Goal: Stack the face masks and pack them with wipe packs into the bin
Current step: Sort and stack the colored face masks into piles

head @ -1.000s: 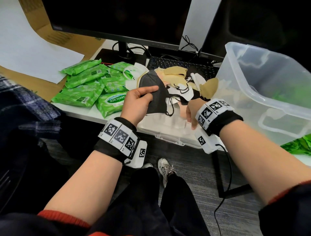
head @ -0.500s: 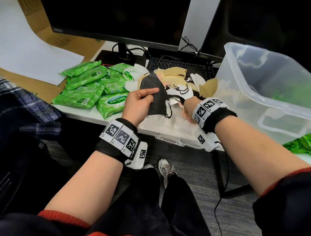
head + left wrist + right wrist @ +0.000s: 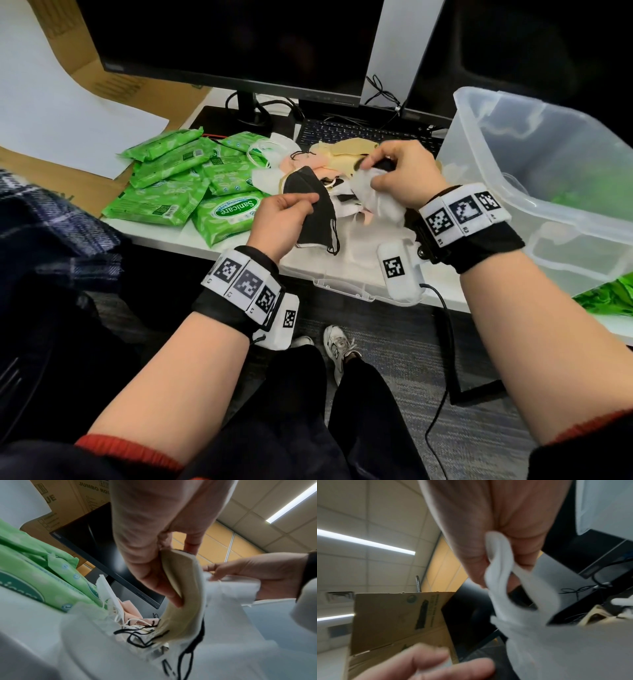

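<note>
Office bench (image 3: 164, 240), monitor behind. Left hand (image 3: 281, 219) pinches stacked masks (image 3: 310, 202), black outermost, as the collecting pile; right hand (image 3: 397, 178) pinches white mask (image 3: 373, 198) lifted from loose heap. Wipe packs (image 3: 178, 181) left; bin (image 3: 548, 178) right.

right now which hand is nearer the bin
Right. The right hand, gripping a white mask, is just beside the bin; the left hand, holding a black mask, is farther left.

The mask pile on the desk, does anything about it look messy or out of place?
Yes. The loose masks lie jumbled, ear loops tangled, spilling onto the keyboard. The left hand holds a black mask; the right hand pinches a crumpled white mask. The bin sits tilted.
</note>
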